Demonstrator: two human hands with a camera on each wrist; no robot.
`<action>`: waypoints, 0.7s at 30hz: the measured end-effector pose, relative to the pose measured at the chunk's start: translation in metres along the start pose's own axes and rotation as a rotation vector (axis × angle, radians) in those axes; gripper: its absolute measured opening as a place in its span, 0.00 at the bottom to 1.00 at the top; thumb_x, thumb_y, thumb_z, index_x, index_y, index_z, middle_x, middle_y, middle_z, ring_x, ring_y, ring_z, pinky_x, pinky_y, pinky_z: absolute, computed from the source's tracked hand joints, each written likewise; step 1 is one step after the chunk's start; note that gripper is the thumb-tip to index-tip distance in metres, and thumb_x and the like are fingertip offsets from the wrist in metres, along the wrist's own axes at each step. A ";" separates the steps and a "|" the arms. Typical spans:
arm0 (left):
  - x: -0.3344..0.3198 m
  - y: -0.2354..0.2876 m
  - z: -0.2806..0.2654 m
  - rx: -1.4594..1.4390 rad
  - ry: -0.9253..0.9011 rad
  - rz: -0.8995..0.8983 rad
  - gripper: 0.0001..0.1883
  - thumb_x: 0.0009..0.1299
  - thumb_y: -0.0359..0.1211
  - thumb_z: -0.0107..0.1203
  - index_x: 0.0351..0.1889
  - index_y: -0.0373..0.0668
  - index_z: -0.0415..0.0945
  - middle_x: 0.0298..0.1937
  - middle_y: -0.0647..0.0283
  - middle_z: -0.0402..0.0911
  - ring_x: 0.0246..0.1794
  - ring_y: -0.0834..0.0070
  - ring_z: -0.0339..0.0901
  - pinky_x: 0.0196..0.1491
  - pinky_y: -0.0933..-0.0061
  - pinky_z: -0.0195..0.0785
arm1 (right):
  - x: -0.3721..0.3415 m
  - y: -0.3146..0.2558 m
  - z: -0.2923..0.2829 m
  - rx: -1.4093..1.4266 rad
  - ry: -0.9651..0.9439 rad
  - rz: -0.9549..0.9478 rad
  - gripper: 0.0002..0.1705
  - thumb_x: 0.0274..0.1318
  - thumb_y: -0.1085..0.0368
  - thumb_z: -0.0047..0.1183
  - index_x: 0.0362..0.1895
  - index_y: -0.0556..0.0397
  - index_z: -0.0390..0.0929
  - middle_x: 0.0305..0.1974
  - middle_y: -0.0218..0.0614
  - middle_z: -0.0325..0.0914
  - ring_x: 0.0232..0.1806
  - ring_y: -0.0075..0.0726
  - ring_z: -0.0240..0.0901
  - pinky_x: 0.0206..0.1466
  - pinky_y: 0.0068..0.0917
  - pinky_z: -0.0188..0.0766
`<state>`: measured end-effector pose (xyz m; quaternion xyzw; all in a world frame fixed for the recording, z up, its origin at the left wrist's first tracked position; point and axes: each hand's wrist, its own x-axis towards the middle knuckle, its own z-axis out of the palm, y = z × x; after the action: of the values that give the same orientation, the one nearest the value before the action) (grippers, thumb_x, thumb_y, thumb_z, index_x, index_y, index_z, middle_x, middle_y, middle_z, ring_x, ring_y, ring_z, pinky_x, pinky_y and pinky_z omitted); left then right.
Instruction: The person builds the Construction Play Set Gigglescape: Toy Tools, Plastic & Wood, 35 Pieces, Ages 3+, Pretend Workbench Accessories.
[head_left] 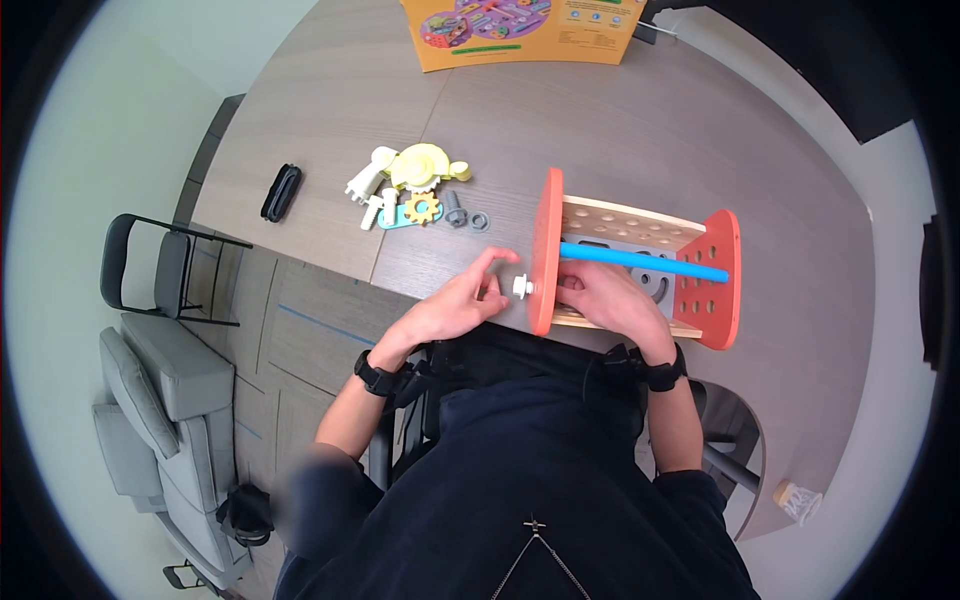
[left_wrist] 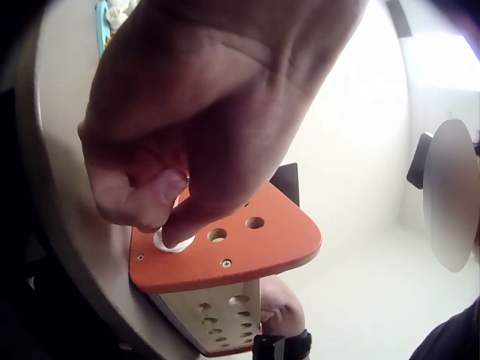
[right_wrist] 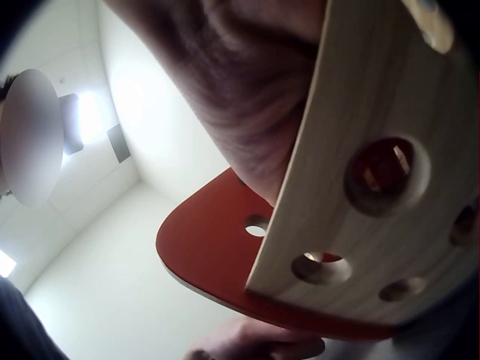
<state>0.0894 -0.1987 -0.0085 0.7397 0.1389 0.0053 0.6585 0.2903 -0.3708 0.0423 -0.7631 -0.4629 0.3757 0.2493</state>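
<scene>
- Apparently mid-fastening: white bolt [head_left: 521,287] sat against outer face of orange panel [head_left: 548,230]; next move likely called for turning it, inner side steadied.
- Left hand [head_left: 455,304]: loosely bent, not pinching; bolt just beside thumb and forefinger.
- Right hand [head_left: 617,300]: behind panel, fingertips hidden; couldn't tell grip.

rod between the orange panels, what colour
Blue; the rod shows best in the head view.
</scene>
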 end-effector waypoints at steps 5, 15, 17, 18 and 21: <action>0.006 0.022 0.000 0.047 0.033 -0.262 0.16 0.84 0.38 0.57 0.64 0.43 0.73 0.30 0.75 0.64 0.28 0.85 0.61 0.30 0.76 0.59 | 0.000 0.001 0.001 -0.004 0.007 0.002 0.17 0.68 0.56 0.63 0.48 0.59 0.87 0.35 0.44 0.86 0.37 0.48 0.83 0.44 0.42 0.76; 0.003 0.006 0.004 -0.086 0.048 -0.043 0.16 0.85 0.43 0.55 0.60 0.44 0.75 0.31 0.77 0.63 0.30 0.88 0.62 0.29 0.80 0.58 | -0.001 0.000 -0.001 0.000 0.000 0.008 0.17 0.68 0.56 0.62 0.48 0.59 0.87 0.36 0.44 0.86 0.38 0.48 0.83 0.44 0.42 0.77; 0.004 0.011 0.002 -0.020 0.041 -0.131 0.16 0.85 0.43 0.55 0.61 0.44 0.74 0.31 0.77 0.63 0.29 0.88 0.62 0.28 0.79 0.59 | -0.001 0.000 -0.001 -0.001 0.000 0.009 0.18 0.68 0.56 0.63 0.48 0.59 0.87 0.36 0.44 0.86 0.38 0.48 0.83 0.44 0.42 0.77; 0.006 0.014 0.000 0.013 0.037 -0.175 0.16 0.85 0.43 0.55 0.62 0.44 0.74 0.31 0.77 0.63 0.28 0.87 0.61 0.28 0.79 0.60 | -0.001 0.000 0.000 -0.001 0.000 0.009 0.18 0.68 0.56 0.63 0.48 0.59 0.87 0.36 0.44 0.86 0.38 0.48 0.83 0.44 0.42 0.77; 0.012 0.020 0.000 0.009 0.005 -0.340 0.18 0.85 0.43 0.55 0.65 0.45 0.72 0.32 0.76 0.64 0.27 0.87 0.61 0.26 0.79 0.60 | -0.001 0.002 0.001 -0.009 0.016 0.002 0.18 0.68 0.56 0.63 0.48 0.58 0.87 0.35 0.44 0.86 0.38 0.48 0.83 0.44 0.42 0.76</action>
<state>0.1049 -0.1983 0.0087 0.7083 0.2639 -0.1049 0.6462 0.2901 -0.3724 0.0410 -0.7676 -0.4618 0.3680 0.2492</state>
